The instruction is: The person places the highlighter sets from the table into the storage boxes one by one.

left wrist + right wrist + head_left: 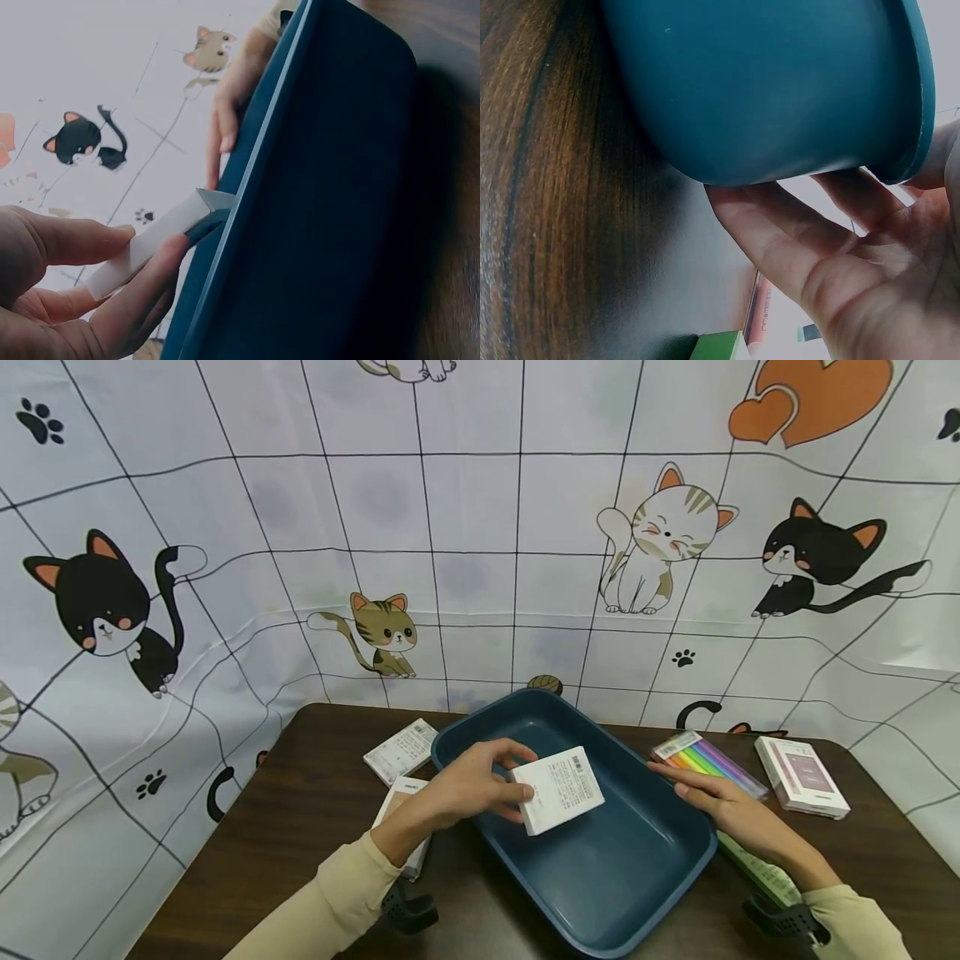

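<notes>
My left hand [480, 781] pinches a small white box [558, 789] between thumb and fingers, with the printed, barcoded face showing. The box is over the dark blue plastic bin [600, 935], which lies slantwise on the table. The left wrist view shows the box [154, 240] edge-on, beside the bin rim [262, 142]. At the bin's right side is my right hand [723, 806], its fingers fairly straight. In the right wrist view, its fingers [757, 232] touch the bin's outer wall [765, 90].
Left of the bin lie a white box [401, 750] and another box [397, 802], partly behind my left forearm. On the right are a rainbow-coloured pack [712, 762], a white-and-pink box [802, 777] and a green pack [761, 868]. A cat-print sheet [472, 527] hangs behind the brown table [300, 793].
</notes>
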### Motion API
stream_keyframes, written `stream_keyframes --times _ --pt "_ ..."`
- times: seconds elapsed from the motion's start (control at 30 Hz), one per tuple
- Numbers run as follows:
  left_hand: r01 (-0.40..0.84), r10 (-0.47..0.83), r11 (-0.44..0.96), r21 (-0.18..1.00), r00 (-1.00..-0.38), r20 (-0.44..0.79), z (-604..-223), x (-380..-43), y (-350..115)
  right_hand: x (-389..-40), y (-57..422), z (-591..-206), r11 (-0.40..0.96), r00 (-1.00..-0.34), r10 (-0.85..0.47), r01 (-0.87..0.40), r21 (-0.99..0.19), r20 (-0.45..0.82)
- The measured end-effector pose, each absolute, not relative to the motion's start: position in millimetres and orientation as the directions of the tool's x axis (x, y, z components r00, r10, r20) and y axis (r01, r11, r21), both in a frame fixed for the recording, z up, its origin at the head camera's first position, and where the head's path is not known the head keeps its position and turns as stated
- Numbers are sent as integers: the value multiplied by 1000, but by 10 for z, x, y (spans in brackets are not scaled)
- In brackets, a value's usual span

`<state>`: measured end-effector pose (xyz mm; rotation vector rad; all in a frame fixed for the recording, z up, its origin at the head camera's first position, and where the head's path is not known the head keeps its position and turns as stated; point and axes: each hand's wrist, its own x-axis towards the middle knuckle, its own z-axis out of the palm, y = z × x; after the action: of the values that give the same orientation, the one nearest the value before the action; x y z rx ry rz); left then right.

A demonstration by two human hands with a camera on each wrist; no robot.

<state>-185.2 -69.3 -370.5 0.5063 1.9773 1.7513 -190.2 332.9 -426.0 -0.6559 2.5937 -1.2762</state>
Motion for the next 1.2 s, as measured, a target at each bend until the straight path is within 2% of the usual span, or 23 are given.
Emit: stream_keyframes --times 0.43,0.83,0.9,0.97,1.1,1.2 --pt "-44 600 156 987 -790 -130 -3754 -1706 -303 -1912 3330 -4261 501 -882 -470 -306 -809 43" --pt "-52 623 206 977 -763 -172 -3792 -1620 -167 -1920 3324 -4277 528 -883 -467 -313 -790 38" --pt "5 614 260 966 -772 -162 -3795 -1612 -170 -1923 3321 -4281 532 -882 -470 -320 -784 41" --pt "116 608 360 926 -782 -138 -3791 -1609 -180 -1924 3318 -4282 534 -881 -472 -322 -782 40" --pt "377 607 556 740 -793 -52 -3771 -1603 -204 -1919 3320 -4275 534 -881 -473 -314 -785 31" --pt "466 616 592 657 -788 4 -3758 -1600 -213 -1912 3326 -4268 527 -882 -470 -305 -794 27"
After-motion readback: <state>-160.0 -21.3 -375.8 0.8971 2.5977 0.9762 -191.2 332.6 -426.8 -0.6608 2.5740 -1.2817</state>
